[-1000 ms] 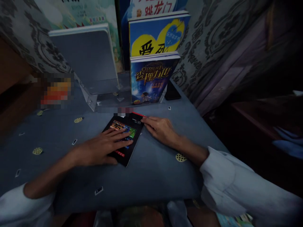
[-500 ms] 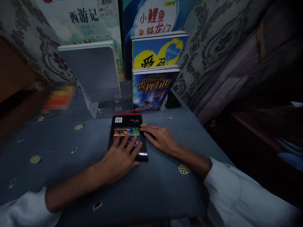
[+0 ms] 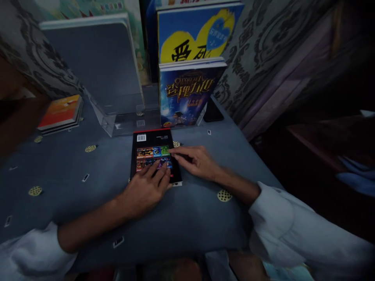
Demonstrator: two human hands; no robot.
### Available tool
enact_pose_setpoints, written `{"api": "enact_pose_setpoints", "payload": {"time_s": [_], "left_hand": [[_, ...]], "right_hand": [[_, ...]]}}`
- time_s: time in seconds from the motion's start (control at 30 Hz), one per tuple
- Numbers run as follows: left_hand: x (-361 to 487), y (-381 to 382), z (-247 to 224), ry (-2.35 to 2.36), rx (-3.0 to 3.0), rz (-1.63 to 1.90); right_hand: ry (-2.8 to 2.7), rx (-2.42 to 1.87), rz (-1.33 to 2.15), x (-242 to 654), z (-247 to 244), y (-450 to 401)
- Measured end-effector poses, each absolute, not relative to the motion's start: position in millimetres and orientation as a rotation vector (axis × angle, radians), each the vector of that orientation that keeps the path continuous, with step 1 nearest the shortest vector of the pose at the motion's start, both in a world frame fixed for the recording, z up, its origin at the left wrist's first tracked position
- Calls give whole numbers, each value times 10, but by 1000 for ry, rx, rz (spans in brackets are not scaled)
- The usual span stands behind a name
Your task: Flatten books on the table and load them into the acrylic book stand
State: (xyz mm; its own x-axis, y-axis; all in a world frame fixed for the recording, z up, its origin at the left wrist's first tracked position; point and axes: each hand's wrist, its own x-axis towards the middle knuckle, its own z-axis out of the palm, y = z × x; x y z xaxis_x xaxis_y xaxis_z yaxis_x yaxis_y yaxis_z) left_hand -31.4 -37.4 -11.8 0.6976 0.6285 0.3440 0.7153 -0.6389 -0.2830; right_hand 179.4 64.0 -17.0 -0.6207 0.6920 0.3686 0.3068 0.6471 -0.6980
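Observation:
A black book [image 3: 154,137] lies on the table with a barcode and rows of small coloured pictures facing up. My left hand [image 3: 148,187] rests on its lower part, fingers spread a little; the thumb is near the lower right corner. From the right, my right hand [image 3: 199,162] touches the book's right edge with its fingertips, fingers stretched out. Behind the book, a dark blue book [image 3: 190,97] stands upright in a clear holder, with a blue and yellow book [image 3: 196,35] behind it.
A large grey panel [image 3: 96,66] stands in a clear holder at the back left. Orange-covered books [image 3: 61,113] are stacked at the left of the patterned tablecloth [image 3: 96,210]. A dark phone [image 3: 213,111] lies by the right back edge. Patterned curtain hangs behind.
The view has tilted down, so things sit higher in the picture. The left fingers have drawn closer together, and the black book's lower edge now appears slightly raised, showing a light strip beneath.

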Motion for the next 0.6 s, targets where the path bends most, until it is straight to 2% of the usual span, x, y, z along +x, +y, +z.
{"api": "enact_pose_setpoints", "payload": {"time_s": [0.23,0.6], "left_hand": [[-312,-331,-56,-1118,-2568,-436],[-294,-372,-104,-1165,-2579,-360]], "right_hand": [[-2071,-702,1208,1756,-157,621],[-2201,-721,1111,1773,-135,616]]}}
